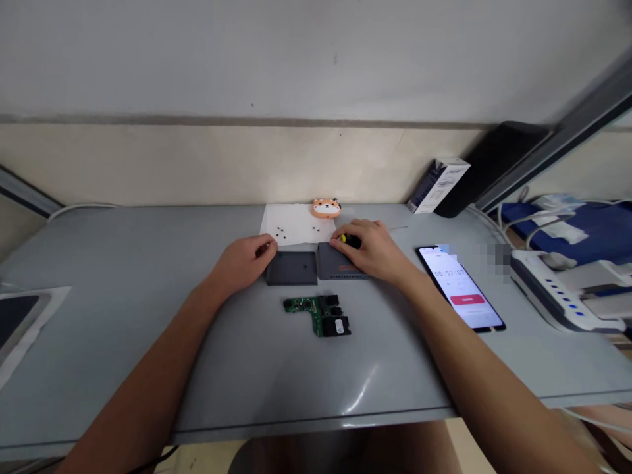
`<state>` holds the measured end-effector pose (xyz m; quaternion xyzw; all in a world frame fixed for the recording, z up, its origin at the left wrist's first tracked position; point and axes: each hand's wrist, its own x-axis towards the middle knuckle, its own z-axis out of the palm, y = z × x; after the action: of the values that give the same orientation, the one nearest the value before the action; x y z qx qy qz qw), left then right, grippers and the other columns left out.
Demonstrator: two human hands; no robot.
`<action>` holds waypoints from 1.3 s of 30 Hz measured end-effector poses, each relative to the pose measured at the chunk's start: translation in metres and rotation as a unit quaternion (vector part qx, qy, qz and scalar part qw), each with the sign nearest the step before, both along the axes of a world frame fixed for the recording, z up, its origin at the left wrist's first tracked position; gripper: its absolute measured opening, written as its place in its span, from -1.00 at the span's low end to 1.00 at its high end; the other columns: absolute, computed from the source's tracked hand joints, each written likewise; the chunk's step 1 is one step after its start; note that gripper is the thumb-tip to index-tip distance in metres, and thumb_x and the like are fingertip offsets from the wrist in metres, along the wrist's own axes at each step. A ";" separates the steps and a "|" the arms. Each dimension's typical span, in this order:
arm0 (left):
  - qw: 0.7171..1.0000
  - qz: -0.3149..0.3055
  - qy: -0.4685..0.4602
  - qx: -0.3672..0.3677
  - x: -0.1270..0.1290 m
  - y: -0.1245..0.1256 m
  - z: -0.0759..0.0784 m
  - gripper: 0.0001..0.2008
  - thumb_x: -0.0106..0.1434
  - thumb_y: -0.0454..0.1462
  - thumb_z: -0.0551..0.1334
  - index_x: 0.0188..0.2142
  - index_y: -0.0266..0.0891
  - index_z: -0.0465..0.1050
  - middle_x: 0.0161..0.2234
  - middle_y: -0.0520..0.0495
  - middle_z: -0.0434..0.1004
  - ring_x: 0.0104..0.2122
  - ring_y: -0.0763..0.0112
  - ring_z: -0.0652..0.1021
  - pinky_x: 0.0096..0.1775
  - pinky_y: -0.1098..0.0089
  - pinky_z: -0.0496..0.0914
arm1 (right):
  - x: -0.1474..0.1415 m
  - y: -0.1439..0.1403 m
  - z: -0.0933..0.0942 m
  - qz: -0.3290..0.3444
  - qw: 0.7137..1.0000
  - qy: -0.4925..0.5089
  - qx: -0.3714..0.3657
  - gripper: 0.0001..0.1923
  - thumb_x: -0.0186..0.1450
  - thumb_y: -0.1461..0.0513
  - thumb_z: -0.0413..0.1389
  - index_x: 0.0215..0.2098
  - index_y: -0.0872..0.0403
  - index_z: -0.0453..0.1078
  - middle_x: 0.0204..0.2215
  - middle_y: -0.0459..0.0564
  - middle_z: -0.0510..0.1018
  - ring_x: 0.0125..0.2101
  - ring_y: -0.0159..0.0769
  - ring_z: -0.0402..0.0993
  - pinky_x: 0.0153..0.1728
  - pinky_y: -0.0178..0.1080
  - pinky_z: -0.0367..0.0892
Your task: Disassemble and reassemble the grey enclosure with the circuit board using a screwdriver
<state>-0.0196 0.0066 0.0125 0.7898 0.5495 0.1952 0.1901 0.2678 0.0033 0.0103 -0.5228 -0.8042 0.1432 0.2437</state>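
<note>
"Just right of centre, how is the right hand (370, 249) posed?"
"Back upward, curled around a screwdriver (352, 241), fingertips at the central box (333, 264)."
"Left hand (249, 260)?"
"Left of centre, fingers curled at the tray (291, 268) edge; cannot tell whether pinching."

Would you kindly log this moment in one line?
left hand: at dark tray; right hand: holds screwdriver, on case; circuit board: on desk

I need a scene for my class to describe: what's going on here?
A person's right hand holds what looks like a screwdriver and touches a dark box part. The left hand is at the left edge of a dark tray beside it. A green circuit board lies on the table, nearer the person. Behind, small dark bits, possibly screws, lie on white paper.
</note>
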 end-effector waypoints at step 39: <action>0.959 -0.083 -0.028 0.271 0.016 -0.008 0.001 -0.68 0.52 -0.23 0.04 -0.33 -0.21 0.46 -0.39 -0.05 0.52 -0.37 0.35 0.48 -0.22 0.33 0.37 | -0.001 0.008 -0.012 -0.044 0.998 0.037 0.002 -0.75 0.45 0.11 0.06 -0.26 -0.01 0.54 -0.21 0.01 0.71 -0.16 -0.10 0.59 -0.02 -0.05 0.29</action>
<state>-0.0039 -0.0018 0.0130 0.8490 0.4028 0.3419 -0.0001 0.2671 0.0109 -0.0014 -0.5517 -0.7709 0.1502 0.2806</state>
